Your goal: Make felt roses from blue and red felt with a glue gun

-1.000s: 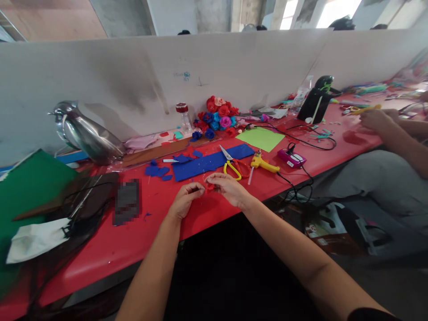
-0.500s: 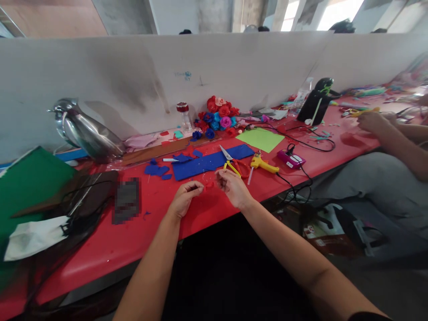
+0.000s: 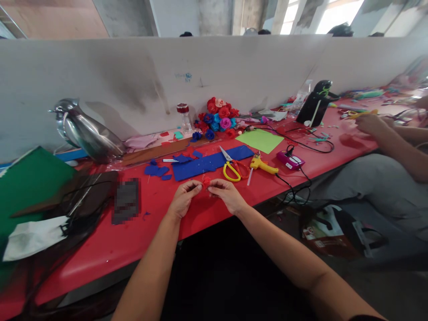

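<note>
Between my two hands is a small red paper flower (image 3: 206, 182), low over the front part of the red table. My left hand (image 3: 184, 199) pinches it from the left with thumb and forefinger. From the right, the fingertips of my right hand (image 3: 228, 195) are closed on its other side. The fingers hide part of the flower. Just beyond lie scissors (image 3: 231, 171) with one yellow and one red handle, their blades resting on a strip of blue crepe paper (image 3: 194, 168). A yellow glue gun (image 3: 264, 165) lies to their right.
Behind stands a bunch of paper flowers (image 3: 223, 117), beside a red-lidded glass jar (image 3: 183, 117). A purple power socket (image 3: 289, 159) trails cables at right. A steel jug (image 3: 85, 129) and a pixelated dark object (image 3: 126, 201) are leftward. A co-worker's hand (image 3: 369, 124) works far right.
My right hand has come down and left from near the scissors to the red flower, and its fingertips now close on it. The yellow scissor handle is uncovered. My left hand stays in place.
</note>
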The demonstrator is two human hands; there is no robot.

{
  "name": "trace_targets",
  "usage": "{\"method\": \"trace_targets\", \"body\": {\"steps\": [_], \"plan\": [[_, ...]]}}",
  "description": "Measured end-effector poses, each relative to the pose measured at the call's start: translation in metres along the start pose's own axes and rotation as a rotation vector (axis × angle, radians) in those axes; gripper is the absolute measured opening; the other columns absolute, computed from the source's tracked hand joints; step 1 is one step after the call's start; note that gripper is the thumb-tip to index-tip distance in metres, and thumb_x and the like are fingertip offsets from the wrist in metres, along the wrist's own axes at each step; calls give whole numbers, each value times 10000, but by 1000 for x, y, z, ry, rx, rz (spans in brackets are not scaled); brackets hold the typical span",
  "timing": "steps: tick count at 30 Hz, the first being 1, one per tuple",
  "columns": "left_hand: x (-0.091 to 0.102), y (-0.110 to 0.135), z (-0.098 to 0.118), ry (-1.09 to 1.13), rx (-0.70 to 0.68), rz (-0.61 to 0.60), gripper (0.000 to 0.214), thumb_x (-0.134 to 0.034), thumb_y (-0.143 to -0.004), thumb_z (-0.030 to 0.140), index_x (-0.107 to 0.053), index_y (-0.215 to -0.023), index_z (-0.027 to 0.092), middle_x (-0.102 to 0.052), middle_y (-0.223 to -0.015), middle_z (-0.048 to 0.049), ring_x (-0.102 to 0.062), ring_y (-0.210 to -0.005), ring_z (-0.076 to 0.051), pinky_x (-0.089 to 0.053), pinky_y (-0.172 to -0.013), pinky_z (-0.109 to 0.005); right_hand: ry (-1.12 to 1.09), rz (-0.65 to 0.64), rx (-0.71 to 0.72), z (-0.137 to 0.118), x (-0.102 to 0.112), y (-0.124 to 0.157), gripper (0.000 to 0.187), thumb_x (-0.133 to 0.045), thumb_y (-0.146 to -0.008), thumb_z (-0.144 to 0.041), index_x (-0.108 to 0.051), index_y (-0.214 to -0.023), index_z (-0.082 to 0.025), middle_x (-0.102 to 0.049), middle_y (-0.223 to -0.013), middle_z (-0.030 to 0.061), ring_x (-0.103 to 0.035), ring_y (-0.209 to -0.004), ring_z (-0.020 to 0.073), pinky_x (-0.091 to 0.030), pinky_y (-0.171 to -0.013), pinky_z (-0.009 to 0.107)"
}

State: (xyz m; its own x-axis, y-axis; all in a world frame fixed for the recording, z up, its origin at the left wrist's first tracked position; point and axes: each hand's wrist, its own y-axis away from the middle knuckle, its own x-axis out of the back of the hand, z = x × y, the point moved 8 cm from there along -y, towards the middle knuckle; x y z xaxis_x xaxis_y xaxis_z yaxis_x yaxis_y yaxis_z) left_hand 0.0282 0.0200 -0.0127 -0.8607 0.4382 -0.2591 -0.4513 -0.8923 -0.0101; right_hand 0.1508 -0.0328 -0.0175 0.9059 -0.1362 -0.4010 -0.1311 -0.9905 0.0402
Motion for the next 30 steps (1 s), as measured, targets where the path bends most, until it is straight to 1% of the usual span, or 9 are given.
{"method": "trace_targets", "body": {"steps": [7,15,19,22,30], "plan": [[1,1,0,-3,21,28,283,-846,-528,366,-715,-688,174,-633,-710,6,-511,-702,-119,-397,-734,-247,5,19,44,-4,-3,0,136,-742,-608,-244,-677,-721,-205,-640,-675,-37,-545,-573,91,-428,-620,269],[-1,1,2,-60,16,46,245,-800,-598,376,-689,-675,171,-593,-670,24,-466,-643,-104,-377,-664,-231,17,99,113,-6,-2,1,139,-739,-608,-258,-636,-687,-208,-595,-620,-49,-535,-549,98,-435,-598,270],[0,1,3,-62,12,62,263,-797,-598,397,-679,-674,174,-569,-649,33,-446,-627,-101,-370,-649,-228,4,129,154,-8,-2,3,156,-739,-623,-275,-623,-706,-212,-605,-648,-42,-526,-558,100,-438,-606,275],[0,1,4,-69,11,67,274,-798,-593,402,-674,-675,172,-570,-653,30,-454,-635,-107,-369,-644,-232,-7,157,151,-7,-1,3,187,-743,-614,-278,-612,-728,-210,-605,-658,-41,-527,-569,102,-438,-609,275],[-3,2,5,-82,9,42,269,-788,-608,405,-666,-667,173,-568,-640,29,-466,-646,-113,-381,-664,-237,39,145,165,-8,-5,2,153,-723,-626,-288,-604,-686,-212,-565,-612,-43,-496,-576,109,-411,-607,274]]}}
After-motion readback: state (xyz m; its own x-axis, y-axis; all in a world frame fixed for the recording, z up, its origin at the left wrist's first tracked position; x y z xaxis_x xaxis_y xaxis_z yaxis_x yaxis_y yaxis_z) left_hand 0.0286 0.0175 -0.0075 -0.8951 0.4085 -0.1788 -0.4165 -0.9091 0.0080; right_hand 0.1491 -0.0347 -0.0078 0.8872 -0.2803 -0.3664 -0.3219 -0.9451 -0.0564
